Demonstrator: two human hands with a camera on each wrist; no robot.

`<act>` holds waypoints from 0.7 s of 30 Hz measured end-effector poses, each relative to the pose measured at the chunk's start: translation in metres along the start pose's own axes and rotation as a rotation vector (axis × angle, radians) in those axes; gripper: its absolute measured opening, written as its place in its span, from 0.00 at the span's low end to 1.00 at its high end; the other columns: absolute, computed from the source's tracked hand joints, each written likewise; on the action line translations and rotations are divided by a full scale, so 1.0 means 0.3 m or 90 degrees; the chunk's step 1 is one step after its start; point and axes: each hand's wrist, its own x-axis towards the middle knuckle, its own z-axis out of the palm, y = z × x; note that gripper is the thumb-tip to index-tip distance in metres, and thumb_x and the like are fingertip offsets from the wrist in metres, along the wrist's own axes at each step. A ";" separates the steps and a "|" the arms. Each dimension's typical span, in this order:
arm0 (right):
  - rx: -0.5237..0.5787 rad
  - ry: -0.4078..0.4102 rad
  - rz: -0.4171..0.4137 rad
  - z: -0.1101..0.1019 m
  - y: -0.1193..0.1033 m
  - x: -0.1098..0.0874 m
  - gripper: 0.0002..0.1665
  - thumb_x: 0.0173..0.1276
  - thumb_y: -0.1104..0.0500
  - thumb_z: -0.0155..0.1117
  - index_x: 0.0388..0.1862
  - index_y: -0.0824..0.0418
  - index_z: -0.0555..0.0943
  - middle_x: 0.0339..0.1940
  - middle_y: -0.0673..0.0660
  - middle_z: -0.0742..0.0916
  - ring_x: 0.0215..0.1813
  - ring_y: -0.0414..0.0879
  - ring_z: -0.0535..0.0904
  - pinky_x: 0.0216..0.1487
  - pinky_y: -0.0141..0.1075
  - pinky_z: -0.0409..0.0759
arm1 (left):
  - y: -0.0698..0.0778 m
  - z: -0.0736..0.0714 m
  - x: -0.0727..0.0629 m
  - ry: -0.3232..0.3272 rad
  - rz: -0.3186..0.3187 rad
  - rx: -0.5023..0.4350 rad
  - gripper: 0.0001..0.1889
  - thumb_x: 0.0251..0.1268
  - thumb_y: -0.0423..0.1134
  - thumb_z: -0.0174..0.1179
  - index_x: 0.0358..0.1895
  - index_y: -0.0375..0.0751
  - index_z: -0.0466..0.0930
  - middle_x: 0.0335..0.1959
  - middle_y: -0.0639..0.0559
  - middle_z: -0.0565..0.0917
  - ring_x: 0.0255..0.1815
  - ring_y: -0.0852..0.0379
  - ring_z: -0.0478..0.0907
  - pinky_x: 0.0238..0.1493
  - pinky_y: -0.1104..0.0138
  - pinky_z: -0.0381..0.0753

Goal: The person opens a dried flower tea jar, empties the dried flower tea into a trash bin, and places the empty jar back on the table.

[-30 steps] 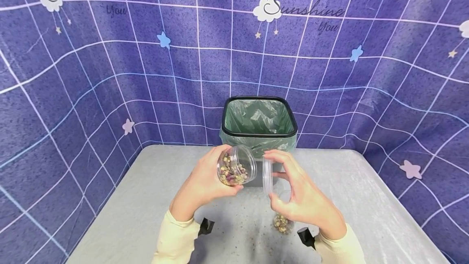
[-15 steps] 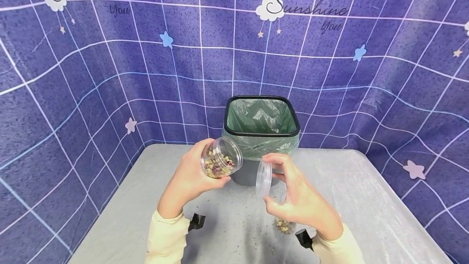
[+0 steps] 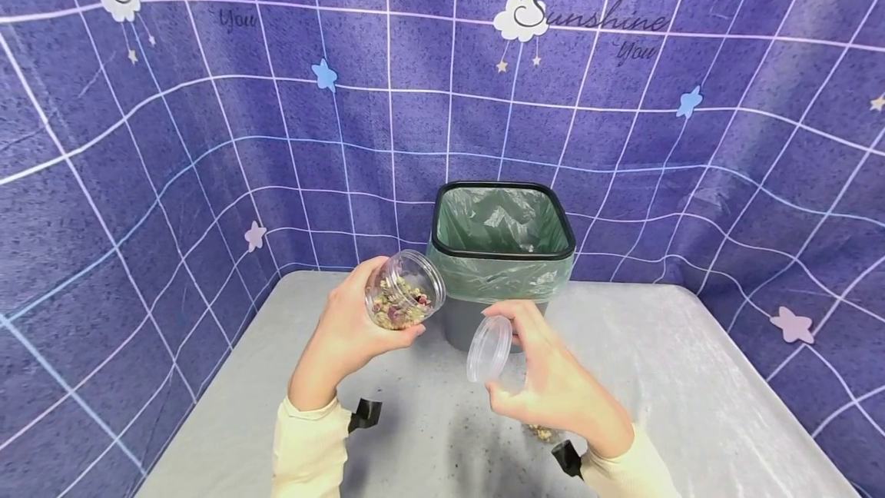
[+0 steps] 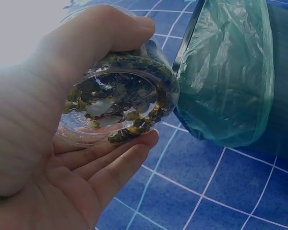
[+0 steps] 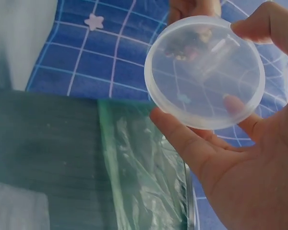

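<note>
My left hand grips a clear plastic jar, thumb and fingers around its side. The jar is tilted, its uncapped mouth facing right, and dried flower buds lie along its lower side. Through the base of the jar, the buds also show in the left wrist view. My right hand pinches a clear round lid by its rim, held apart from the jar. In the right wrist view the lid is seen nearly face on, with thumb and fingertips at its edge.
Behind the hands stands a grey bin with a black rim and a green liner. Below my right hand lie more dried buds, partly hidden by it. Small crumbs dot the grey table. A purple patterned cloth hangs behind.
My left hand has moved left and slightly up with the jar, away from the lid. My right hand has shifted a little left and down, and the lid has turned to show more of its face.
</note>
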 end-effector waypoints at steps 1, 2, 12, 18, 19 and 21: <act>-0.013 -0.002 0.002 0.007 0.000 0.000 0.52 0.43 0.59 0.78 0.70 0.47 0.67 0.62 0.49 0.75 0.57 0.42 0.78 0.58 0.37 0.82 | -0.002 -0.002 -0.001 0.002 0.000 0.000 0.49 0.30 0.46 0.87 0.66 0.46 0.74 0.54 0.53 0.85 0.54 0.53 0.82 0.57 0.52 0.80; -0.023 -0.005 0.008 0.015 0.000 -0.001 0.53 0.43 0.58 0.78 0.71 0.46 0.67 0.63 0.48 0.74 0.57 0.42 0.77 0.57 0.37 0.81 | -0.003 -0.005 -0.002 0.003 -0.002 -0.001 0.49 0.30 0.46 0.87 0.66 0.46 0.74 0.54 0.54 0.85 0.54 0.54 0.82 0.57 0.53 0.80; -0.113 -0.048 0.017 0.132 -0.010 -0.023 0.50 0.45 0.51 0.78 0.70 0.49 0.69 0.61 0.49 0.74 0.57 0.37 0.76 0.54 0.34 0.81 | -0.012 -0.019 -0.005 0.016 -0.007 0.003 0.48 0.31 0.48 0.87 0.65 0.49 0.75 0.53 0.56 0.85 0.53 0.56 0.82 0.54 0.54 0.81; -0.138 -0.041 0.018 0.185 0.009 -0.076 0.48 0.45 0.49 0.79 0.68 0.51 0.71 0.58 0.47 0.78 0.56 0.36 0.78 0.55 0.36 0.82 | -0.014 -0.018 -0.004 0.013 -0.011 0.002 0.48 0.31 0.48 0.87 0.65 0.50 0.75 0.53 0.57 0.85 0.53 0.56 0.82 0.55 0.54 0.80; -0.140 -0.039 0.022 0.194 0.012 -0.084 0.48 0.46 0.49 0.79 0.68 0.51 0.71 0.58 0.47 0.79 0.56 0.37 0.78 0.55 0.36 0.82 | -0.014 -0.018 -0.003 0.013 -0.010 0.002 0.48 0.31 0.48 0.86 0.65 0.50 0.75 0.53 0.57 0.85 0.53 0.56 0.82 0.55 0.54 0.80; -0.142 -0.034 0.025 0.212 0.017 -0.100 0.49 0.45 0.50 0.79 0.68 0.53 0.71 0.57 0.48 0.79 0.54 0.38 0.79 0.53 0.37 0.82 | -0.015 -0.018 -0.002 0.013 -0.011 0.002 0.48 0.31 0.48 0.86 0.65 0.50 0.75 0.53 0.57 0.85 0.53 0.56 0.82 0.55 0.54 0.80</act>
